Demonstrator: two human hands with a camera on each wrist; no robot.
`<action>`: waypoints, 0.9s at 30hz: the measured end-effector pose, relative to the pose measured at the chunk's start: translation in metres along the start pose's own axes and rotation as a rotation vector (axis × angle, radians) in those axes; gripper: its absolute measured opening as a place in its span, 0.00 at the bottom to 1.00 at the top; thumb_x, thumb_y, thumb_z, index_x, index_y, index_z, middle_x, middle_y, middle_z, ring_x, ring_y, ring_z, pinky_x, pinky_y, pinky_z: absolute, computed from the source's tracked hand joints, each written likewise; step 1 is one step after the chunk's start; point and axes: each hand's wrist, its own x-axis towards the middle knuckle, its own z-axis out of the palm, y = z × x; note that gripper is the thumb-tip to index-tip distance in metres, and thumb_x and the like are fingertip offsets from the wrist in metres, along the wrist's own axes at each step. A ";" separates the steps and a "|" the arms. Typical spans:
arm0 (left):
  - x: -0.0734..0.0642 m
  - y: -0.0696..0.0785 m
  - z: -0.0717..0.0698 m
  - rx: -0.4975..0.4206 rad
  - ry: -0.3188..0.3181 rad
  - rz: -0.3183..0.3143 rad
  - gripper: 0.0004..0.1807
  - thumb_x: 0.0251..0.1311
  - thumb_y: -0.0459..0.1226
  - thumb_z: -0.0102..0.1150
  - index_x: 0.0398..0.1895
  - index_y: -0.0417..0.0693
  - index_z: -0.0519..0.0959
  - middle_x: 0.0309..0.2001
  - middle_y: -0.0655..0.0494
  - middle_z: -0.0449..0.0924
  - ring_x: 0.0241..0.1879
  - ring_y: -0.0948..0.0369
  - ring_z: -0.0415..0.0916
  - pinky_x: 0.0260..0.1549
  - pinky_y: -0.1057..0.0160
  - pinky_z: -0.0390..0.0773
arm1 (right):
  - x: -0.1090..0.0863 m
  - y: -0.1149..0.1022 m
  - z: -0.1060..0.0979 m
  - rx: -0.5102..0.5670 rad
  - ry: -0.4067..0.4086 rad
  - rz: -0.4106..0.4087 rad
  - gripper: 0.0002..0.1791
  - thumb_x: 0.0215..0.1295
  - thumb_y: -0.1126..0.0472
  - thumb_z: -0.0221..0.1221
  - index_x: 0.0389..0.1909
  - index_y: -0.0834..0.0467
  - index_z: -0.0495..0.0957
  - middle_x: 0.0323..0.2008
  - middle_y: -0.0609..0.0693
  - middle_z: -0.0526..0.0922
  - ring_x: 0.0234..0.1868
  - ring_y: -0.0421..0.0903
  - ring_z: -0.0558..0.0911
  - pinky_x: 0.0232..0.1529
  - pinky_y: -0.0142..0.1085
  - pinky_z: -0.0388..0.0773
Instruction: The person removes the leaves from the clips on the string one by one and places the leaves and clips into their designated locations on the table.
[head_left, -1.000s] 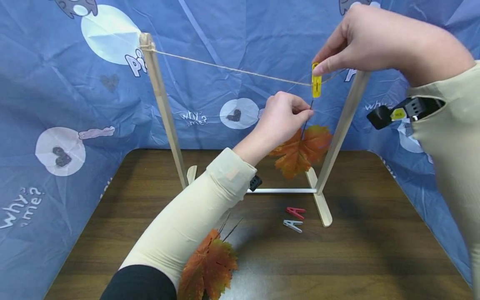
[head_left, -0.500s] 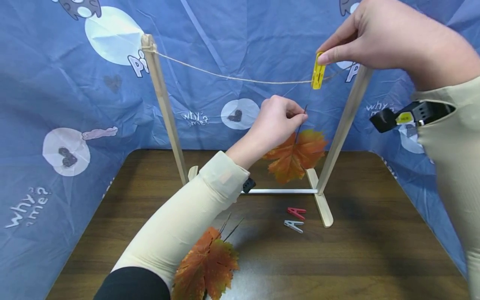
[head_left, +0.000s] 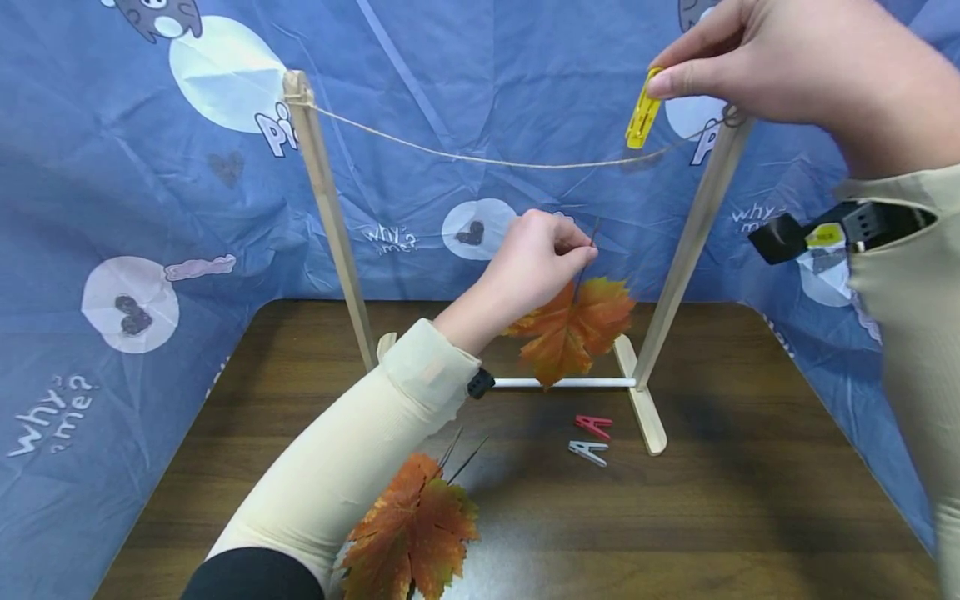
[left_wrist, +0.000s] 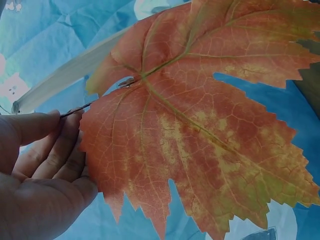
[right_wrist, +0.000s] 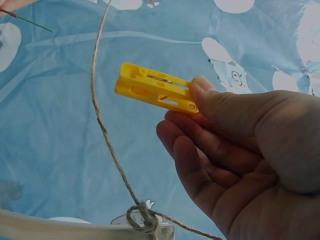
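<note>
My left hand (head_left: pixel 536 258) pinches the dark thin stem of an orange maple leaf (head_left: pixel 573 329) between thumb and forefinger, below the twine. The leaf hangs down from the fingers and fills much of the left wrist view. High at the right, my right hand (head_left: pixel 780 71) pinches the end of a yellow clothespin (head_left: pixel 642 112). In the right wrist view the clothespin (right_wrist: pixel 156 89) is apart from the twine (right_wrist: pixel 102 125). The twine (head_left: pixel 480 158) sags between two wooden posts, free of both hands.
The wooden posts (head_left: pixel 326 217) stand on feet joined by a white rod (head_left: pixel 562 382). A red clothespin (head_left: pixel 594 426) and a pale blue clothespin (head_left: pixel 588 452) lie on the brown table (head_left: pixel 712 500). More maple leaves (head_left: pixel 412 533) lie at the front, partly behind my left sleeve.
The yellow clothespin has come off the twine and risen up and right with my right hand. My left hand has moved down and left with the maple leaf. The twine has sprung up.
</note>
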 end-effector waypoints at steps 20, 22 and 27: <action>-0.035 -0.014 -0.016 -0.007 -0.042 -0.044 0.06 0.68 0.34 0.64 0.36 0.43 0.89 0.30 0.60 0.86 0.31 0.66 0.78 0.34 0.66 0.76 | -0.039 -0.001 0.017 0.154 0.045 0.042 0.20 0.68 0.56 0.68 0.53 0.65 0.85 0.44 0.63 0.86 0.33 0.38 0.78 0.35 0.18 0.70; -0.039 -0.015 -0.017 -0.006 -0.042 -0.055 0.06 0.68 0.34 0.65 0.36 0.43 0.89 0.30 0.59 0.86 0.31 0.66 0.79 0.35 0.66 0.76 | -0.042 0.000 0.023 0.176 0.035 0.045 0.19 0.67 0.56 0.68 0.52 0.65 0.85 0.43 0.61 0.87 0.32 0.37 0.79 0.34 0.19 0.71; -0.047 -0.017 -0.021 -0.008 -0.037 -0.068 0.06 0.67 0.34 0.65 0.36 0.42 0.89 0.32 0.59 0.87 0.33 0.65 0.80 0.37 0.65 0.77 | -0.052 0.003 0.034 0.247 0.012 0.058 0.17 0.64 0.58 0.71 0.50 0.63 0.87 0.41 0.60 0.88 0.31 0.38 0.80 0.28 0.22 0.71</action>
